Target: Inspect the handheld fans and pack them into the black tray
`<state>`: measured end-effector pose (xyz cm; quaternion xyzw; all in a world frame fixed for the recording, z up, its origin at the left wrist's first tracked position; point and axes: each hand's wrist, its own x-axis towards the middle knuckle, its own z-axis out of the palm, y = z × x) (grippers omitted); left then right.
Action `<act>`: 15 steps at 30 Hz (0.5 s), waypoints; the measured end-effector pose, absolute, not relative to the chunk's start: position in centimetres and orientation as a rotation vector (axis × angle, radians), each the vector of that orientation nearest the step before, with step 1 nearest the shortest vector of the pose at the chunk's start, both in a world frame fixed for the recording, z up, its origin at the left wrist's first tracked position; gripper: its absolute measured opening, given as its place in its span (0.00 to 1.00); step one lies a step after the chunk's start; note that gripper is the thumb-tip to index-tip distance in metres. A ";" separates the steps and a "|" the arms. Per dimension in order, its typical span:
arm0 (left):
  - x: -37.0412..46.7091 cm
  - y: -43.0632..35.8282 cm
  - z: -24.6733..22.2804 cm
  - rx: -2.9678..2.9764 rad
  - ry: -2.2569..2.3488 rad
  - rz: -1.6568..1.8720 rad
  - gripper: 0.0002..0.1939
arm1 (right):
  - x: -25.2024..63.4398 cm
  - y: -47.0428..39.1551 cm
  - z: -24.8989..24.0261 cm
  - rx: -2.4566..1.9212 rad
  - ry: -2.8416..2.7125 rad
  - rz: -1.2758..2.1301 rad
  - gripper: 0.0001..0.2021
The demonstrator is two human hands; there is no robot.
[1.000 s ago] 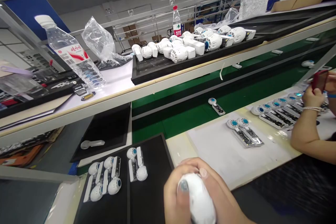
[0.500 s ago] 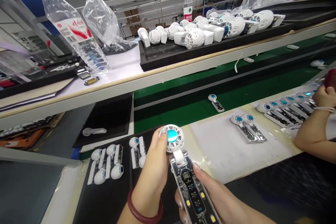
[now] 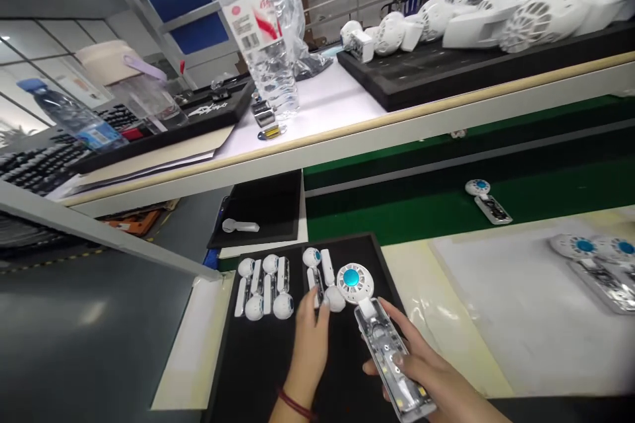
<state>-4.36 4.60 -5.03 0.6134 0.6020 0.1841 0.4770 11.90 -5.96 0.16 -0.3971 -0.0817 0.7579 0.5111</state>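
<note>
My right hand [image 3: 417,363] grips a small handheld fan [image 3: 391,357] by its clear handle, through which the circuit board shows. The round white fan head [image 3: 355,283], with a blue centre, points away from me. My left hand [image 3: 312,330] has its fingers apart and lies over the black foam tray [image 3: 262,370], fingertips close to a pair of fans [image 3: 314,271] there. Whether they touch cannot be made out. Farther left on that tray, several more fans [image 3: 270,284] lie in a row, heads alternating up and down.
A shelf edge [image 3: 347,135] runs across above, bearing a tray of white fans [image 3: 540,6] and a plastic bottle [image 3: 258,33]. On the green belt [image 3: 397,198] lies one fan [image 3: 489,201]. Two fans [image 3: 595,264] rest on white paper at right.
My left hand has let go of the fan head and moved down-left to the tray. My right hand still holds the fan. The view has swung left.
</note>
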 end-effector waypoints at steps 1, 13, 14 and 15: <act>-6.6 5.4 -6.8 1.627 1.595 0.399 0.26 | 10.9 -5.2 0.2 -0.955 -0.133 1.807 0.43; -16.6 13.3 -18.8 2.612 1.459 -0.097 0.25 | 3.1 2.7 0.9 -0.719 -0.283 1.647 0.25; -16.7 13.5 -19.1 2.633 1.436 -0.101 0.24 | 2.6 3.1 0.8 -0.707 -0.279 1.638 0.25; -16.9 13.6 -19.4 2.649 1.413 -0.103 0.22 | 2.2 3.4 0.6 -0.707 -0.269 1.627 0.25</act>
